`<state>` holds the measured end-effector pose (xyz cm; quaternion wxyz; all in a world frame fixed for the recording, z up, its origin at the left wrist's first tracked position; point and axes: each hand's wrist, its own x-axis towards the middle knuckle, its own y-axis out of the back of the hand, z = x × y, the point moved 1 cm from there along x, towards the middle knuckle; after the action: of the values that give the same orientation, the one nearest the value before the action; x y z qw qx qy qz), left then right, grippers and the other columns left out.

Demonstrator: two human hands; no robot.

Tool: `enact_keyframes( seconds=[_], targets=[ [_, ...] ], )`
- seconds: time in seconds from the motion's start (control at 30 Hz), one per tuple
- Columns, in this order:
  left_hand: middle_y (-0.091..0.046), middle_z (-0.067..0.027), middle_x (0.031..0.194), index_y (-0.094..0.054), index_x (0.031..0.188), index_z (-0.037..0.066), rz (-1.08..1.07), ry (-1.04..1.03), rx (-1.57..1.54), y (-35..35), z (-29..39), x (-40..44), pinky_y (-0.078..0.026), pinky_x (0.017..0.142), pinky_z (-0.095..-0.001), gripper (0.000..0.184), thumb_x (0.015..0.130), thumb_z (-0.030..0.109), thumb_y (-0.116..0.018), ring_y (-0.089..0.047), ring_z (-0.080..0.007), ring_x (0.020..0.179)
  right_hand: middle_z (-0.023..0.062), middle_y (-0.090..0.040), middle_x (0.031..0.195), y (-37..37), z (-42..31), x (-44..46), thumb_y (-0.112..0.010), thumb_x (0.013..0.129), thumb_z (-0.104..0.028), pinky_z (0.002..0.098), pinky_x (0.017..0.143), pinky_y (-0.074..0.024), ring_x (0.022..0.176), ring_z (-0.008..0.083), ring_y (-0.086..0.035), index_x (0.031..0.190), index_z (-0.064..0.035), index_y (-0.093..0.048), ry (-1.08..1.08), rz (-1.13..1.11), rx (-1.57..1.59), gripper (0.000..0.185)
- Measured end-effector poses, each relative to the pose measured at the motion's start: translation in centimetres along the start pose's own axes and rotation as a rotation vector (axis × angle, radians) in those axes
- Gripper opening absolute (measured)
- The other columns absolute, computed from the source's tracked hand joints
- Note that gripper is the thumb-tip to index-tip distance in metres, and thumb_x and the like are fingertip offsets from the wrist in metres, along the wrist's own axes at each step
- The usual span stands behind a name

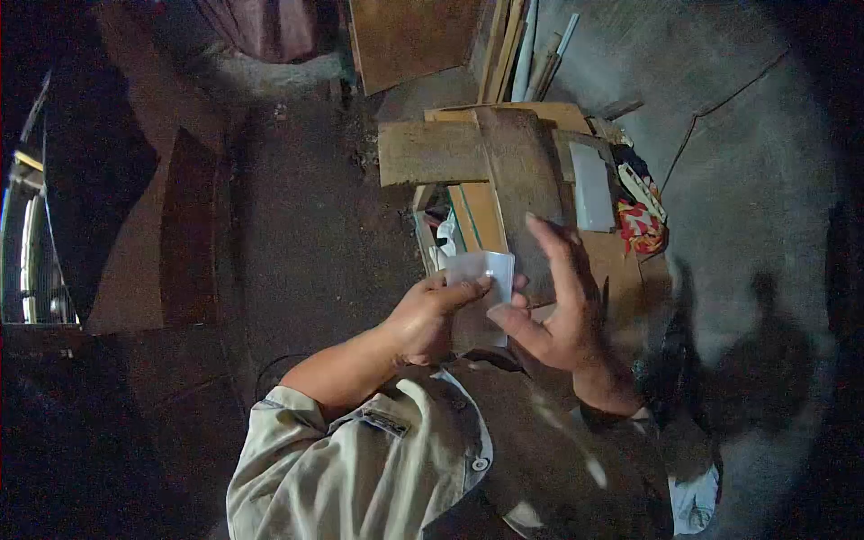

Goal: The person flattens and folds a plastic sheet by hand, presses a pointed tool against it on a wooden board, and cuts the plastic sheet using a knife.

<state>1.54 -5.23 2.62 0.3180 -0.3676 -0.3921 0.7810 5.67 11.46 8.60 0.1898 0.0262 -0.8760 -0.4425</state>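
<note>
The left hand (432, 315) has a narrow grip, closed on a small translucent packet (467, 265): its thumb lies across the face while the fingers wrap behind, their tips showing past the right edge. The packet sits in front of the person's chest, catching a bright glint near its top. The right hand (567, 315) is wide, fingers raised and parted from the thumb, whose tip is at the packet's lower right; whether it touches cannot be told. Just beyond the hands, a broad wooden plank (517, 166) meets a shorter board (427, 151) running off to the left. To their right lie a white rectangular piece (590, 184) and a red, yellow and white cloth (637, 227). Farther out, several poles (525, 58) stand beside a brown panel (409, 40).
</note>
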Motion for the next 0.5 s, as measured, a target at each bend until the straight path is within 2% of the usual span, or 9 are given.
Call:
enact_keyframes(
  seconds=[0.03, 0.07, 0.1, 0.17, 0.2, 0.33, 0.4, 0.43, 0.5],
  targets=[
    [-0.061, -0.0138, 0.111, -0.048, 0.124, -0.001, -0.028, -0.011, 0.015, 0.1, 0.0, 0.1, -0.05, 0.09, -0.0431, 0.033, 0.095, 0.014, -0.05, -0.061, -0.0273, 0.103, 0.0213, -0.05, 0.123, -0.6, 0.9, -0.4, -0.077, 0.073, -0.03, 0.0434, 0.099, -0.0375, 0.115, 0.0349, -0.05, 0.135, -0.0042, -0.043, -0.105, 0.086, 0.201, 0.075],
    [-0.06, -0.0132, 0.112, -0.049, 0.123, -0.001, -0.045, 0.014, -0.029, -0.1, 0.0, 0.0, -0.05, 0.09, -0.0416, 0.032, 0.096, 0.014, -0.049, -0.061, -0.0253, 0.102, 0.0186, -0.058, 0.11, -1.1, 1.7, -0.5, -0.072, 0.08, -0.023, 0.0346, 0.088, -0.0445, 0.101, 0.0282, -0.058, 0.126, 0.0001, -0.048, -0.098, 0.09, 0.221, 0.057],
    [-0.06, -0.0132, 0.112, -0.049, 0.123, -0.001, -0.044, 0.017, -0.026, -0.2, -0.1, 0.0, -0.05, 0.09, -0.0416, 0.032, 0.096, 0.014, -0.049, -0.061, -0.0253, 0.102, 0.0186, -0.058, 0.11, -1.3, 1.8, -0.6, -0.072, 0.08, -0.023, 0.0346, 0.088, -0.0445, 0.101, 0.0282, -0.058, 0.126, 0.0001, -0.048, -0.101, 0.093, 0.223, 0.057],
    [-0.06, -0.0128, 0.112, -0.049, 0.123, -0.001, -0.009, 0.01, -0.011, -0.2, -0.3, -0.1, -0.05, 0.088, -0.0406, 0.031, 0.096, 0.015, -0.05, -0.061, -0.0246, 0.102, 0.0143, -0.06, 0.106, -2.1, 1.6, -0.5, -0.068, 0.084, -0.02, 0.0327, 0.082, -0.0465, 0.094, 0.0213, -0.059, 0.122, 0.0014, -0.05, -0.259, 0.035, 0.499, 0.048],
    [-0.06, -0.0128, 0.112, -0.049, 0.123, -0.001, -0.008, 0.013, -0.01, -0.2, -0.3, -0.1, -0.05, 0.088, -0.0406, 0.031, 0.096, 0.015, -0.05, -0.061, -0.0246, 0.102, 0.0107, -0.061, 0.103, -2.1, 1.1, -0.4, -0.065, 0.086, -0.017, 0.0297, 0.077, -0.0468, 0.088, 0.0155, -0.058, 0.122, 0.0008, -0.051, -0.26, 0.061, 0.521, 0.042],
    [-0.06, -0.0127, 0.111, -0.05, 0.122, -0.001, 0.056, 0.02, -0.037, -0.2, -0.5, -0.1, -0.052, 0.086, -0.0385, 0.031, 0.094, 0.013, -0.053, -0.062, -0.0239, 0.101, 0.0094, -0.062, 0.099, -2.2, 1.1, -0.5, -0.064, 0.087, -0.014, 0.0281, 0.074, -0.0463, 0.084, 0.0141, -0.057, 0.119, 0.0008, -0.053, -0.282, 0.091, 0.556, 0.036],
    [-0.06, -0.0127, 0.111, -0.05, 0.122, -0.001, 0.061, 0.021, 0.004, -0.3, -0.5, -0.1, -0.052, 0.086, -0.0388, 0.031, 0.094, 0.012, -0.052, -0.062, -0.0238, 0.101, 0.0084, -0.061, 0.094, -2.1, 1.2, -0.6, -0.063, 0.087, -0.013, 0.0273, 0.071, -0.0456, 0.08, 0.0132, -0.056, 0.109, 0.0015, -0.057, -0.372, 0.042, 0.602, 0.027],
    [-0.06, -0.0127, 0.111, -0.05, 0.122, -0.001, 0.061, 0.022, 0.004, -0.2, -0.6, 0.0, -0.052, 0.086, -0.0388, 0.031, 0.094, 0.012, -0.052, -0.062, -0.0238, 0.101, 0.0084, -0.061, 0.094, -2.2, 1.4, -0.8, -0.063, 0.087, -0.013, 0.0273, 0.071, -0.0456, 0.08, 0.0132, -0.056, 0.109, 0.0015, -0.057, -0.372, 0.042, 0.602, 0.027],
    [-0.06, -0.0134, 0.113, -0.05, 0.124, -0.001, 0.038, -0.002, 0.06, 0.1, -0.8, 0.2, -0.048, 0.092, -0.0395, 0.035, 0.092, 0.012, -0.055, -0.06, -0.0258, 0.104, 0.0077, -0.061, 0.087, -2.4, 2.0, -1.0, -0.063, 0.087, -0.011, 0.0272, 0.066, -0.0448, 0.073, 0.0122, -0.055, 0.098, 0.0018, -0.059, -0.341, 0.048, 0.507, 0.017]
  ],
)
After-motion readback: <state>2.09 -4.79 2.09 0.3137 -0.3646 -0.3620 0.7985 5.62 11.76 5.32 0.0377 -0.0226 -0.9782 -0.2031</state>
